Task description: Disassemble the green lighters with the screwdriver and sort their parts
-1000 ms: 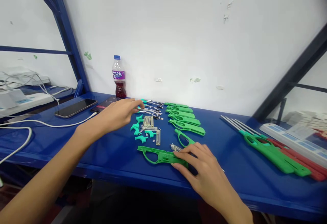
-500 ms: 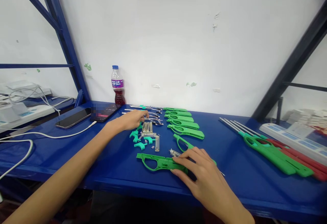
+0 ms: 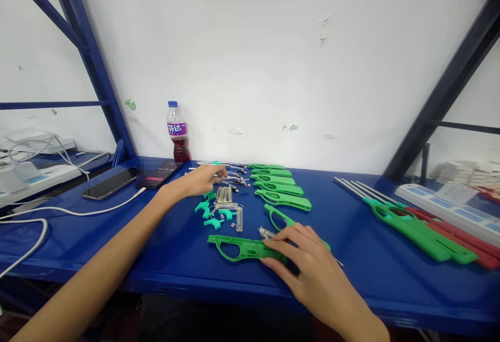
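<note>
My left hand (image 3: 206,179) is at the metal tubes with wires (image 3: 234,179) at the back of the table, its fingers pinched together; what they hold is too small to make out. My right hand (image 3: 308,258) has its thumb and fingers on the handle end of a green lighter shell half (image 3: 238,248), which lies flat near the front edge. A clear fuel tank (image 3: 266,232) lies by its fingertips. Another green half (image 3: 276,218) lies partly under that hand. Between the hands are several clear tanks (image 3: 224,195) and turquoise triggers (image 3: 213,223).
Several green shells (image 3: 283,200) lie in a column behind. Finished-looking green lighters (image 3: 414,232) and red ones lie at the right beside a power strip (image 3: 449,212). A bottle (image 3: 178,133), two phones (image 3: 110,183) and a white cable (image 3: 89,209) are at the left.
The camera view has shifted slightly. My left hand has moved a little among the wired tubes; my right hand keeps its place on the green shell half.
</note>
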